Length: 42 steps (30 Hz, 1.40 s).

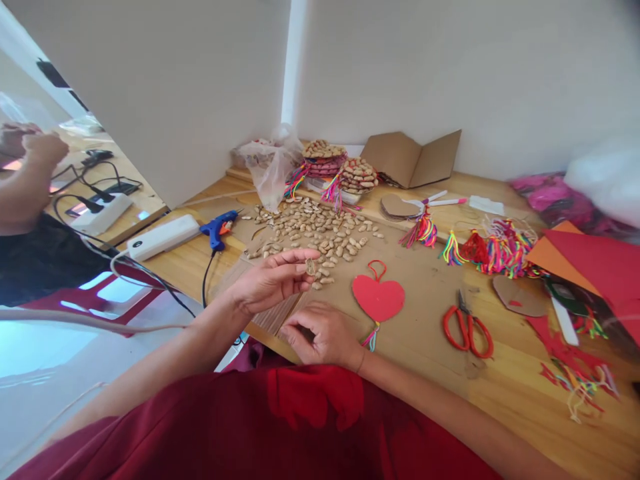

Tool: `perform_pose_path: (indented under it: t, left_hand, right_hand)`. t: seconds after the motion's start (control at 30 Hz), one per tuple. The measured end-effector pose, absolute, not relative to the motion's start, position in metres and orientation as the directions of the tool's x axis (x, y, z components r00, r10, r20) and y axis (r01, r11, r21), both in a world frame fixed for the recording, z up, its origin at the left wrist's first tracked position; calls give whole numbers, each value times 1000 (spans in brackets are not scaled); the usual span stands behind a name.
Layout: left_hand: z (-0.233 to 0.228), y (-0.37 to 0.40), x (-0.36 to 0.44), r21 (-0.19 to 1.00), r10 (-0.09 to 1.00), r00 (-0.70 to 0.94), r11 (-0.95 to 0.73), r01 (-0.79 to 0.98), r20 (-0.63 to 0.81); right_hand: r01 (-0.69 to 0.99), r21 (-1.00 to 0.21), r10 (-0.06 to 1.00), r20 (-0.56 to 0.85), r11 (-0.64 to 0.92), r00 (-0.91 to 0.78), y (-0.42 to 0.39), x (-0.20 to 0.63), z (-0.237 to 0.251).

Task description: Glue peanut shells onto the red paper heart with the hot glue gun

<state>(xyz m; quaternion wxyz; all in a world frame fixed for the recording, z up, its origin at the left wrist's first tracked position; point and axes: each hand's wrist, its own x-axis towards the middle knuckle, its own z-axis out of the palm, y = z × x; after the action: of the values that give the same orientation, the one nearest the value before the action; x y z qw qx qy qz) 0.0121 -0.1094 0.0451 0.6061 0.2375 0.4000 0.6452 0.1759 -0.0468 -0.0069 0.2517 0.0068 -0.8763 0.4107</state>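
My left hand (270,280) is raised above the table's near edge and pinches one peanut shell (311,267) between thumb and fingertips. Just beyond it lies a spread of several peanut shells (310,230) on a cardboard sheet (425,293). My right hand (323,337) rests curled on the cardboard's near edge, fingers closed; whether it holds anything I cannot tell. A red paper heart (379,298) with a red loop and a coloured tassel lies just right of my right hand.
Red-handled scissors (467,328) lie right of the heart. A blue glue gun (219,229) and white power strip (163,236) sit left. Finished peanut hearts (357,175), coloured tassels (500,250), folded cardboard (413,159) and red paper (600,267) lie further back. Another person's arm (25,180) is at far left.
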Motion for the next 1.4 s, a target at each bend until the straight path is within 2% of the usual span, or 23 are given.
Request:
perform_pose_path:
  t: [0.1,0.23,0.37,0.5,0.63,0.7,0.77,0.9,0.97,1.07,1.17,1.23,1.33,1.4]
  left_hand:
    - [45,-104,15,821,985,-122,33,-570,-125]
    - [48,-97,18,870,994,-112,-39,-492,-18]
    - [53,-85,22,926,978,-195,-138,-352,72]
    - [51,-66,28,944,929,-299,-277,-177,217]
    - [47,-45,33,935,899,-328,-340,-100,291]
    - [47,-35,36,923,884,-330,-377,-84,331]
    - [48,-26,39,914,872,-332,-402,-61,361]
    - [46,-14,51,898,855,-319,-439,-27,409]
    - [41,-12,58,877,842,-296,-479,-28,451]
    - [34,-13,68,853,834,-232,-522,-33,501]
    - [26,-16,73,858,857,-173,-505,-91,486]
    - [20,-17,72,882,901,-133,-432,-186,413]
    - [12,-16,68,897,975,-7,-207,-391,222]
    - [10,-15,64,863,991,111,-11,-505,78]
  right_hand:
    - [-212,-763,241,435,611,-868,-47,177,-8]
    - [-171,-763,235,392,624,-890,-46,176,-8]
    - [-179,-773,238,393,608,-888,-46,176,-6]
    - [-164,-821,300,375,547,-877,-48,176,-10]
    - [-157,-851,361,370,501,-856,-46,177,-8]
    - [-131,-869,436,364,478,-823,-40,180,1]
    - [-103,-901,564,350,422,-748,-30,186,13]
    - [-153,-965,838,260,212,-481,-2,204,33]
    - [-206,-966,906,223,156,-359,9,214,36]
    - [-223,-968,939,177,112,-295,13,222,36]
    - [-159,-977,943,180,140,-278,9,223,35]
    - [-110,-981,941,186,161,-283,7,223,35]
    - [-50,-974,915,223,219,-335,12,228,37]
    - [27,-952,880,272,306,-391,16,236,41]
